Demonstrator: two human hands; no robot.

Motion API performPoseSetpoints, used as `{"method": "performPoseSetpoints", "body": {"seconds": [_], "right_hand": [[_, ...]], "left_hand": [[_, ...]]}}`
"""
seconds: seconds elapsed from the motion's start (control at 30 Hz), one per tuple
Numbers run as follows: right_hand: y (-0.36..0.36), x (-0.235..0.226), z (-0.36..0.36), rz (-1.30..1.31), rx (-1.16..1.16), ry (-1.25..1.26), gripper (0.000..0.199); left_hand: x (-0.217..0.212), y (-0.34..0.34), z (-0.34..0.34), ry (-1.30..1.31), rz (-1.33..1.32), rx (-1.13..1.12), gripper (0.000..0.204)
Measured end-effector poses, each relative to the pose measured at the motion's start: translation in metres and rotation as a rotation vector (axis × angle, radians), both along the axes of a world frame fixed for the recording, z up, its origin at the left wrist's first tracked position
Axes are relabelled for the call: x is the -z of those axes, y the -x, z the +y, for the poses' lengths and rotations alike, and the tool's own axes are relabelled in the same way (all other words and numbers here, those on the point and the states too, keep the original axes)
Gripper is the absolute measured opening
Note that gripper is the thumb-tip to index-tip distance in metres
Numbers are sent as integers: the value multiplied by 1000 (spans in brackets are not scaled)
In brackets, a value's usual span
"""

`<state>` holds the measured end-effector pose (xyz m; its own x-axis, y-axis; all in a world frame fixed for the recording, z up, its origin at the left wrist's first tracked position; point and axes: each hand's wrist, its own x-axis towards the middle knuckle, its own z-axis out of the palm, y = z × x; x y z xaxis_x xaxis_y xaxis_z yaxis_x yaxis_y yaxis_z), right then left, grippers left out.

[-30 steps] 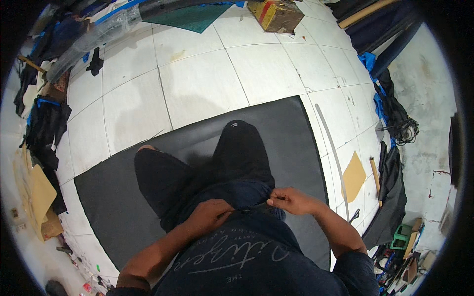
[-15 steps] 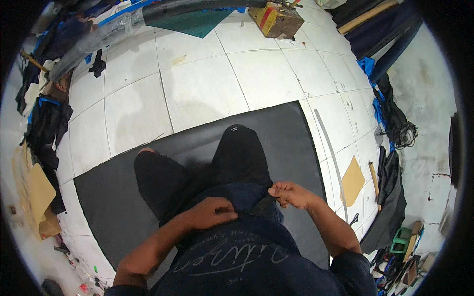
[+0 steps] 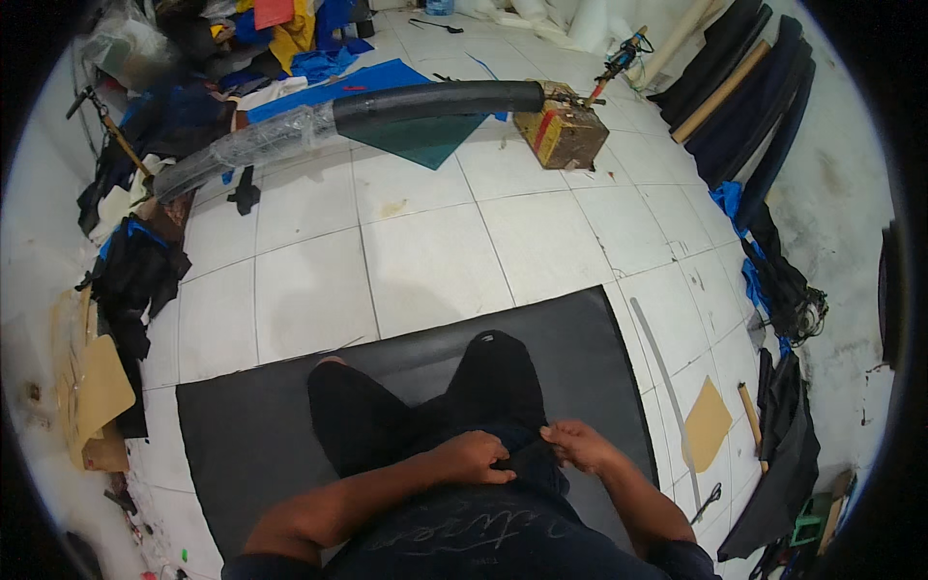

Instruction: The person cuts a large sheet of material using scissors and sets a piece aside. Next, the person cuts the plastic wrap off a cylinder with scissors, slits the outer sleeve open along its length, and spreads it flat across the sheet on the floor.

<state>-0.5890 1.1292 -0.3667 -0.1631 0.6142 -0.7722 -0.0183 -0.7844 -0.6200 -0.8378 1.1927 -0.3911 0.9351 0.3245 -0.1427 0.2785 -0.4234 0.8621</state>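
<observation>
Step in hand, as we judge it: some two-handed handling of the navy cloth at our lap (part of our clothes or a loose bit, we can't tell). It lies just left of our R grip and just beside the fingers of our L grip, so btwn the two. The R has thumb & fingertips together, apparently pinched on the cloth's edge. The L is curled, back of the hand up, w/ a gap showing btwn thumb & forefinger; whether it holds anything, we can't tell.

Next move, if it's on the cloth, prob. calls for a firm R pinch while the L gets a proper edge of its own; soft stuff likely bunches, & dark on dark that edge is hard to spot.

Fwd of both grips, our bent legs rest over the black sheet, spread under us on the tiled floor. Right of the R grip, well apart & off the sheet: a grey strip, a tan piece &, nearer us, what looks like scissors. Far fwd of both: a long black roll w/ a box at its right end.
</observation>
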Motion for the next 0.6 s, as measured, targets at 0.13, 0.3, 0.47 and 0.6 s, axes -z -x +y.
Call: {"method": "performPoseSetpoints", "body": {"seconds": [0.13, 0.3, 0.47, 0.6], "right_hand": [[-17, 4, -17, -53, -128, 28, 36], [-20, -11, -30, -117, -212, 24, 37], [-28, 3, -27, -58, -162, 60, 36], [-26, -16, -28, -188, -218, -48, 37]], "left_hand": [[9, 5, -10, -52, -105, -64, 48], [5, 8, -4, 141, 9, 6, 45], [12, 13, -4, 117, -35, -29, 45], [10, 12, -7, 285, 97, -71, 41]]}}
